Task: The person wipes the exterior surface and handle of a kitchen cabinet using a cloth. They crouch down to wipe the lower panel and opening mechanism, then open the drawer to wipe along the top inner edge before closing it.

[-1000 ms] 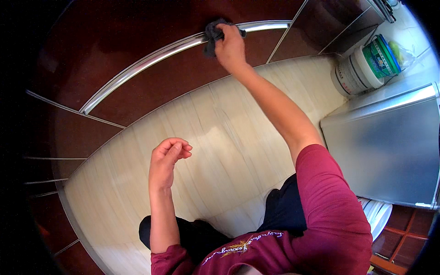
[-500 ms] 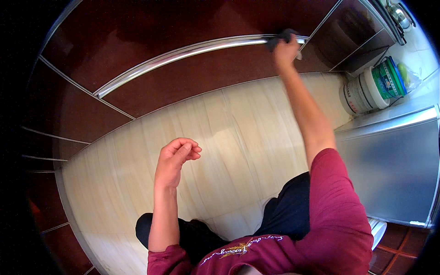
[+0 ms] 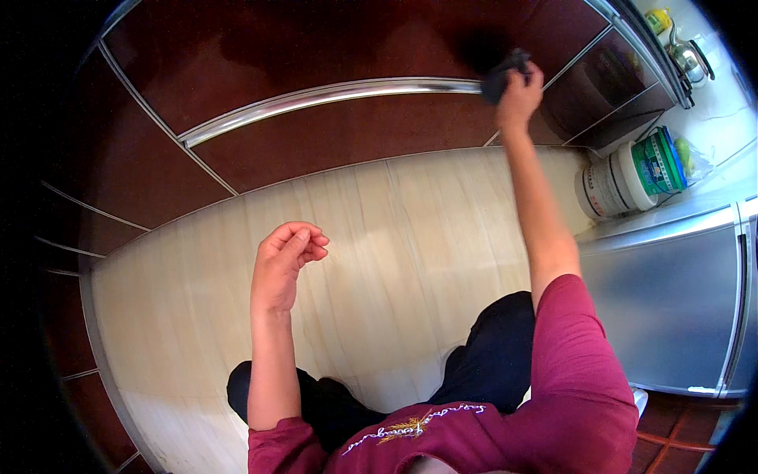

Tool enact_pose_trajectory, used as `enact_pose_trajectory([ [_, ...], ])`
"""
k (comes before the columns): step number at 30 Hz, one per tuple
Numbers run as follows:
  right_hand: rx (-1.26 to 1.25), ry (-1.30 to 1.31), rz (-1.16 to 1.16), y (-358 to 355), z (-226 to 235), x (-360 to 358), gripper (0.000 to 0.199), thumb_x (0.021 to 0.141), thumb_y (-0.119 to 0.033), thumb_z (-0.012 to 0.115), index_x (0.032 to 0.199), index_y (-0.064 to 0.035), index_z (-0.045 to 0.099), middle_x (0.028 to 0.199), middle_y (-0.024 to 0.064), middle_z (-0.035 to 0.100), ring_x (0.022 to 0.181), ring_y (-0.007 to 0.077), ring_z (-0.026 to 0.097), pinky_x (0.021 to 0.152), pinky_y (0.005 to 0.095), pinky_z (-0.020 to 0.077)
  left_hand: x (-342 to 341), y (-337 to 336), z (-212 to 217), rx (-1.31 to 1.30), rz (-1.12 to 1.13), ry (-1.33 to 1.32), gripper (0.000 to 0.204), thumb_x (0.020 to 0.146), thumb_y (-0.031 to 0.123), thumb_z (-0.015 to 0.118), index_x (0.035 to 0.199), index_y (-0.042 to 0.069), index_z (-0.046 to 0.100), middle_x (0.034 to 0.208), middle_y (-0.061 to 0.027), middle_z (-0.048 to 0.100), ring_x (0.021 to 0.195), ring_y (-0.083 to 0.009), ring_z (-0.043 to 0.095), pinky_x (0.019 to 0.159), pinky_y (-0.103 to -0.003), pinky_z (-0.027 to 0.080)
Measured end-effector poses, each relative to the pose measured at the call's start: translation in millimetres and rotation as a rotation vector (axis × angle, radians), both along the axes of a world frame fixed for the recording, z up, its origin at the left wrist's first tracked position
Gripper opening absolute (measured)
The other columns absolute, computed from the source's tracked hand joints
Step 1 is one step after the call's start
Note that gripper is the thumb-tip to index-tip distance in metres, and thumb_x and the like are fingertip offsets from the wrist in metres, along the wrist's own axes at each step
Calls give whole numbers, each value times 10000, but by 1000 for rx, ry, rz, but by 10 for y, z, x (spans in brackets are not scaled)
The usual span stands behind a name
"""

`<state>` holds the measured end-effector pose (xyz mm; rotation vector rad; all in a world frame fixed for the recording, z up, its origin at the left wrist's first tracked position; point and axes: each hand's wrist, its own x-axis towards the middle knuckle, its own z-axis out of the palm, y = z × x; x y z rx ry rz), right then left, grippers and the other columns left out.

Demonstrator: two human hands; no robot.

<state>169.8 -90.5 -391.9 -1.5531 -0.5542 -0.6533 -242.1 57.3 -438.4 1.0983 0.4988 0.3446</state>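
Note:
My right hand (image 3: 521, 95) is stretched out and grips a dark cloth (image 3: 499, 75), pressed against the right end of a long shiny metal handle bar (image 3: 316, 101) on a dark red cabinet front (image 3: 332, 39). My left hand (image 3: 284, 265) hangs in the air over the pale floor, fingers curled loosely, with nothing in it. Both arms wear dark red sleeves, and my dark trousers show below.
A white bucket with a green label (image 3: 628, 178) stands on the pale floor (image 3: 379, 245) at the right. Beside it is a grey metal cabinet (image 3: 671, 308). A kettle (image 3: 688, 57) sits on a counter at the top right. Dark red panels curve round the left.
My right hand has slid the cloth along the metal bar from its middle to its right end. My left hand has stayed curled in about the same place.

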Motion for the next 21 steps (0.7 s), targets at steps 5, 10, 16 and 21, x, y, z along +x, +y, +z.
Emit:
enact_pose_trajectory([
  [5,-116,105,-116,251,51,265,368,773,-106,588,1105,0,470,995,179,570,897,312,548,832,392,426,56,24,-11,-38,-46,-12,192,915,206,565,938,20,609,875,-84,646,755,-149,614,735,-282,502],
  [10,-359,-285,-84,986,-832,-733,392,710,9,566,1096,-14,501,1017,219,490,981,402,481,889,445,387,-28,48,88,-14,-18,-30,196,915,210,566,938,21,609,874,-82,646,754,-145,611,737,-284,502],
  [16,-630,-265,115,1507,-771,-1540,439,723,41,570,1110,-166,595,989,148,575,886,358,565,756,452,474,-93,145,99,-10,40,-26,194,917,211,561,941,24,610,867,-81,647,743,-140,611,733,-275,500],
  [21,-554,-392,48,788,-684,-753,422,732,10,570,1120,-146,626,1012,143,588,906,334,583,773,428,485,-164,204,144,-29,50,-64,191,919,205,558,941,23,610,862,-80,647,735,-136,611,726,-269,500],
])
